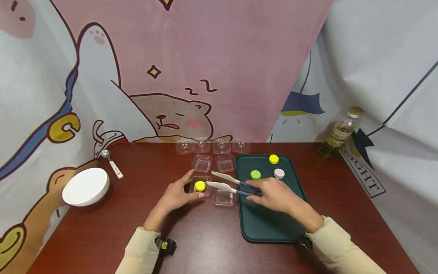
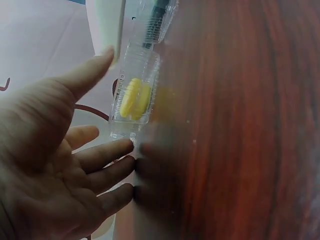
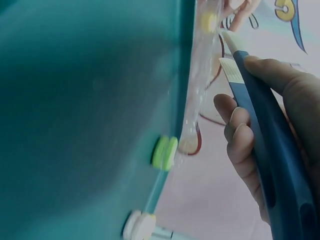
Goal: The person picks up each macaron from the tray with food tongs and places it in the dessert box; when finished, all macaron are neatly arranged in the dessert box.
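A yellow macaron [image 1: 200, 186] sits in a clear plastic box [image 1: 207, 193]; the left wrist view shows the same macaron [image 2: 135, 99] on edge. My left hand [image 1: 178, 194] is beside this box, thumb and fingers spread apart around its left side; whether they touch it I cannot tell. My right hand [image 1: 273, 193] grips blue-handled tongs [image 1: 243, 193] with white tips. The tongs' arms stand apart, one tip close to the yellow macaron, nothing between them. In the right wrist view, the thumb and curled fingers of my right hand [image 3: 245, 135] hold the tongs' handles [image 3: 265, 130].
A dark green tray [image 1: 270, 224] holds a green macaron [image 1: 255, 174], a pink macaron [image 1: 279, 173] and another yellow macaron [image 1: 273, 159]. More clear boxes [image 1: 224, 198] and domed lids [image 1: 221, 146] lie nearby. A white bowl [image 1: 86, 187], spoon [image 1: 113, 164] and oil bottle [image 1: 338, 135] stand farther out.
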Demonstrator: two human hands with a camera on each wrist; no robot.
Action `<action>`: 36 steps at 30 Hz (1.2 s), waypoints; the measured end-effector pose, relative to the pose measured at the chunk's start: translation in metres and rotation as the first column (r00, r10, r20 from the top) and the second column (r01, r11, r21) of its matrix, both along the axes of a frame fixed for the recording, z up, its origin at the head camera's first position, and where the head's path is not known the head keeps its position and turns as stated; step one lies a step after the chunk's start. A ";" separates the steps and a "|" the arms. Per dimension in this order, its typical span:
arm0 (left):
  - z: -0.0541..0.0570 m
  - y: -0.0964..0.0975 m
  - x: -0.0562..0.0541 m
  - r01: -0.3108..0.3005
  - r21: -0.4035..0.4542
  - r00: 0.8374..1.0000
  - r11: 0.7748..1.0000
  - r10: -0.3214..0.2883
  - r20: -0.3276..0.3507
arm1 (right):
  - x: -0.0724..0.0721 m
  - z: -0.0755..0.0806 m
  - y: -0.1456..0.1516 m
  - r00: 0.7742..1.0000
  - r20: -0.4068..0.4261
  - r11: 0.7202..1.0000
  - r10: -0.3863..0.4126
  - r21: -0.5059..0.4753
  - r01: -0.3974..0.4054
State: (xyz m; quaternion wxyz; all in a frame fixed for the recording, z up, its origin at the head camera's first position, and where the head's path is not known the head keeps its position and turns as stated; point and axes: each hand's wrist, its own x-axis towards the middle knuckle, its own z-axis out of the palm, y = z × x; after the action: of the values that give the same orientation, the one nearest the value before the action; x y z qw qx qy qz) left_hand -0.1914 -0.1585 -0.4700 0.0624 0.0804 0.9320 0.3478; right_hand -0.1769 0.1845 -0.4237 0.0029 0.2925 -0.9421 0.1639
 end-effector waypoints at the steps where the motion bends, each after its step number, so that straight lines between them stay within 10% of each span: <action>1: 0.001 0.000 0.001 -0.005 0.001 1.000 1.000 0.005 -0.011 | 0.000 0.001 0.004 1.000 -0.006 1.000 -0.008 -0.006 0.008; 9: 0.015 0.015 0.005 0.102 -0.152 0.974 0.983 -0.130 -0.186 | -0.003 0.004 0.039 0.996 -0.019 0.995 -0.091 -0.045 0.090; 18: 0.017 0.042 0.001 0.243 -0.288 0.930 0.926 -0.307 -0.202 | -0.008 -0.001 0.089 0.973 0.020 0.970 -0.231 -0.079 0.232; 36: 0.011 0.059 -0.006 0.275 -0.407 0.907 0.871 -0.375 -0.191 | -0.005 -0.012 0.156 0.901 0.032 0.900 -0.432 -0.045 0.433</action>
State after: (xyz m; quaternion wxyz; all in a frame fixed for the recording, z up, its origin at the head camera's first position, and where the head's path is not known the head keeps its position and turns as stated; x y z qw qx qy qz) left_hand -0.1978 -0.0997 -0.4587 0.0098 0.2696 0.9532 0.1362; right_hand -0.1821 0.3408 -0.4359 0.0367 0.0743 -0.9791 0.1860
